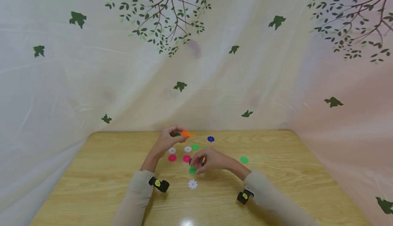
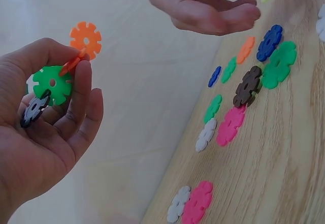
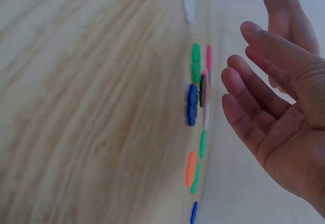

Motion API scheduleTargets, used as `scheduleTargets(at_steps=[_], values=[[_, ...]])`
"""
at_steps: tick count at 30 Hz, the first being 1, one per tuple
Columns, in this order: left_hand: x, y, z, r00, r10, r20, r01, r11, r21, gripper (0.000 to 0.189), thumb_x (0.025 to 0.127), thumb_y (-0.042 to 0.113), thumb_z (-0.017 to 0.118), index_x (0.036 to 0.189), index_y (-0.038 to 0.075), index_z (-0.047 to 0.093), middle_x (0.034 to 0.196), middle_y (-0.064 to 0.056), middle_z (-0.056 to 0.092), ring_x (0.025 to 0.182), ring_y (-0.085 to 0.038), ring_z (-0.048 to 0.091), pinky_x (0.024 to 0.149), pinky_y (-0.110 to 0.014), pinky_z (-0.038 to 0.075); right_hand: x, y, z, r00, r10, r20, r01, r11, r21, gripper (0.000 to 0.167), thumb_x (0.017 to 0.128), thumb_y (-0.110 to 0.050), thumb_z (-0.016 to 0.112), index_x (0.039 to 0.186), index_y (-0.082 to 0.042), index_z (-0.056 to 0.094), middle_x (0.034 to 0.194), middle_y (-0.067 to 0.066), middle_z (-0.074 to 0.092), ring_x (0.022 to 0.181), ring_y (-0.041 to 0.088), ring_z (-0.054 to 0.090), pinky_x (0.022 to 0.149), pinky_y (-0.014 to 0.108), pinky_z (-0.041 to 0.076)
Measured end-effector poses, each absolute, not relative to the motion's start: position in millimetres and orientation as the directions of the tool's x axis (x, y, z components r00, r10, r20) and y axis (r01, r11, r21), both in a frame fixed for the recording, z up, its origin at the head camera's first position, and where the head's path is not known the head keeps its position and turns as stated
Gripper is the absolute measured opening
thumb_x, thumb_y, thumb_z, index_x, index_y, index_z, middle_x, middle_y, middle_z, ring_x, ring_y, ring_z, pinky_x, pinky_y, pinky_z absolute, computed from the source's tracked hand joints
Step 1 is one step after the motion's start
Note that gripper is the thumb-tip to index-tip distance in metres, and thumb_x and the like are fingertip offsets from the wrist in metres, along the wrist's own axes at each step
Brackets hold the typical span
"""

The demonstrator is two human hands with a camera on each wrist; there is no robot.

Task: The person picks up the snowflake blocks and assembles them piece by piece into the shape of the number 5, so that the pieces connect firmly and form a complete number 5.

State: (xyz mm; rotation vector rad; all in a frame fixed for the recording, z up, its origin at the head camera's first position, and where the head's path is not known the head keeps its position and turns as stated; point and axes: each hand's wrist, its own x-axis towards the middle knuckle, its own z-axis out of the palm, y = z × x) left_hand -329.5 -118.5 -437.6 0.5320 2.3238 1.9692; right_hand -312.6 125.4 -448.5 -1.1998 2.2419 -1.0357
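My left hand [image 1: 169, 139] is raised over the far side of the table and pinches a small chain of notched plastic flower discs. In the left wrist view an orange disc [image 2: 86, 37] stands out beyond the fingertips. Another orange disc, partly hidden, is pinched between thumb and finger. A green disc [image 2: 52, 85] and a dark grey disc [image 2: 34, 109] follow toward the palm. My right hand [image 1: 212, 159] hovers above the loose discs with relaxed, slightly bent fingers and nothing in them. Below it lie a brown disc [image 2: 248, 86] and a dark blue disc [image 2: 269, 42].
Loose discs lie scattered on the wooden table [image 1: 101, 185]: a near white disc [image 1: 192, 184], pink discs [image 1: 172, 157], a far blue disc [image 1: 210, 139] and a green disc [image 1: 244, 160] at the right. A printed curtain [image 1: 215, 93] hangs behind the table.
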Motion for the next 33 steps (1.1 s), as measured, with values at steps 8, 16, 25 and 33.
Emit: scheduleTargets(at_steps=[8,16,25,33], values=[[-331.5,-119.3,-436.6,-0.939,0.301,0.166,0.205,0.103,0.973,0.032,0.093,0.011,0.073,0.122,-0.001,0.067,0.098,-0.003,0.072,0.087,-0.016,0.067,0.089,-0.045,0.059,-301.8,117.4,-456.5,-0.486,-0.874,-0.024,-0.649,0.379,-0.66,0.025,0.081,-0.016,0.087,0.104,-0.012,0.079,0.083,0.005,0.064,0.072,-0.002,0.049,0.065,0.014,0.045],[-333.8,-121.6,-439.9,-0.934,0.337,0.12,0.165,0.108,0.98,0.032,0.093,0.008,0.072,0.123,-0.003,0.066,0.098,-0.003,0.072,0.086,-0.016,0.068,0.081,-0.032,0.061,-295.2,113.2,-461.4,-0.482,-0.873,-0.075,-0.689,0.431,-0.582,0.026,0.079,-0.018,0.088,0.104,-0.016,0.081,0.081,-0.003,0.061,0.071,-0.003,0.044,0.064,0.011,0.039],[-335.6,-122.8,-446.3,-0.924,0.367,0.109,0.147,0.078,0.986,0.035,0.095,0.008,0.07,0.127,-0.005,0.063,0.097,0.001,0.07,0.088,-0.014,0.068,0.083,-0.032,0.061,-294.3,112.0,-463.6,-0.47,-0.88,-0.074,-0.706,0.425,-0.566,0.023,0.081,-0.018,0.087,0.103,-0.014,0.08,0.085,-0.005,0.063,0.073,-0.005,0.047,0.065,0.011,0.044],[-335.6,-122.5,-448.9,-0.929,0.348,0.128,0.159,0.063,0.985,0.038,0.095,0.01,0.071,0.129,-0.006,0.061,0.097,0.002,0.069,0.089,-0.014,0.068,0.088,-0.039,0.061,-292.9,111.5,-459.7,-0.511,-0.856,-0.08,-0.629,0.436,-0.643,0.022,0.08,-0.01,0.087,0.094,-0.014,0.071,0.087,-0.004,0.065,0.075,0.0,0.051,0.067,0.014,0.047]])
